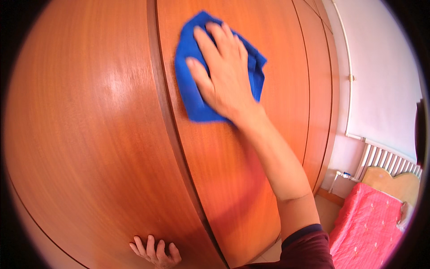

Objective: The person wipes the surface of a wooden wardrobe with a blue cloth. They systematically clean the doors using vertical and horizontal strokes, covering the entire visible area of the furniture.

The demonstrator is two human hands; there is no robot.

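My right hand (225,74) holds a blue cloth (193,102) flat against a reddish-brown wooden door panel (242,188), its fingers spread over the fabric. The cloth's right edge is folded and stands a little off the wood. Slight blur softens the hand and cloth. Low on the neighbouring wooden panel (80,134), my left hand (156,253) rests with its fingertips apart and nothing in it. Most of the left palm and wrist falls outside the lower edge of the view.
A dark vertical gap (172,127) runs between the two panels. To the right are a white wall (380,67) with a thin pipe (348,58), a white radiator (380,157), and a bed with a wooden headboard (380,176) and a pink quilted cover (367,224).
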